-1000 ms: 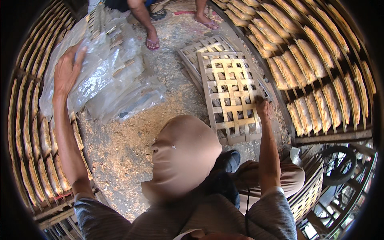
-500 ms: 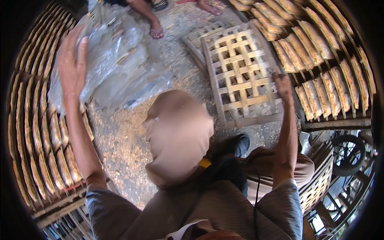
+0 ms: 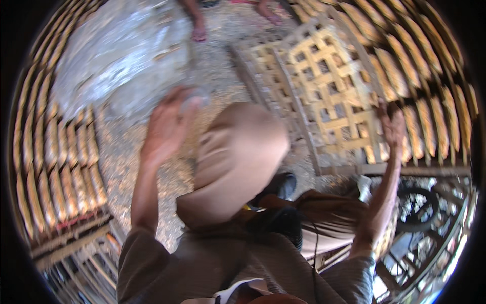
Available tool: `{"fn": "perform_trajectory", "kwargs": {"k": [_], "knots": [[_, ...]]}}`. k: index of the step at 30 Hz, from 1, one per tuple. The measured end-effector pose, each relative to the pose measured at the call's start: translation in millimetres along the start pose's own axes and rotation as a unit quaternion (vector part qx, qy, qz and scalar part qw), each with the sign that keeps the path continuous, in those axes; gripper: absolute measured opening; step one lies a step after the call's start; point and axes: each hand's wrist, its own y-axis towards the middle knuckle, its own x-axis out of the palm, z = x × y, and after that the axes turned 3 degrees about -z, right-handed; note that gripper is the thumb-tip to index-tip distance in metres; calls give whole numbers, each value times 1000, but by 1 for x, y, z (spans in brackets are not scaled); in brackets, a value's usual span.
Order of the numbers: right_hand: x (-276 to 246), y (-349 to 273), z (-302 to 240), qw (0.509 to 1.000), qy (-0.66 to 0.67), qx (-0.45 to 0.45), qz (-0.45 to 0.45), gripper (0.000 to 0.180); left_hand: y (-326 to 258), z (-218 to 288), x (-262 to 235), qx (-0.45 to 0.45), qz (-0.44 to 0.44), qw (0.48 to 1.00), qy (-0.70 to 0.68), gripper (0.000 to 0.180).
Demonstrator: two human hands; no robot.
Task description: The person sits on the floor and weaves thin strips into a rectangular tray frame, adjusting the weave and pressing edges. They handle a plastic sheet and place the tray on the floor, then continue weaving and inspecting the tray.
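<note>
Gripping the rack (image 3: 331,96) by its edge, the right hand (image 3: 392,126) could drop it onto drying strips (image 3: 430,96); left hand (image 3: 167,126) hangs spread, empty.

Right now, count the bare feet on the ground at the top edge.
2: one foot by the clear plastic sheet, the other foot above the woven bamboo tray. Others may lie outside the picture.

Two hands (image 3: 169,129), one lattice tray (image 3: 331,96), two feet (image 3: 198,31).
</note>
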Motion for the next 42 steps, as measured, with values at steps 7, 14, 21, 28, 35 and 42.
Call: {"fn": "perform_trajectory", "kwargs": {"k": [7, 14, 21, 28, 35, 42], "knots": [[-60, -48, -10, 976, 109, 129, 137, 65, 6, -26, 39, 67, -7, 988, -142, 38], [-72, -78, -28, 866, 392, 184, 251, 45, 64, 14, 34, 59, -98, 906, -407, 36], [-64, -61, -75, 787, 504, 126, 333, 39, 133, 113, 0, 276, 44, 852, -443, 55], [-74, -74, -107, 801, 501, 89, 316, 35, 158, 159, -9, 321, 173, 849, -382, 46], [-69, -61, -135, 766, 557, 89, 308, 33, 177, 133, 9, 259, 255, 809, -462, 23], [-55, -26, -151, 750, 563, 110, 329, 30, 127, 72, 11, 135, 65, 853, -500, 38]]}}
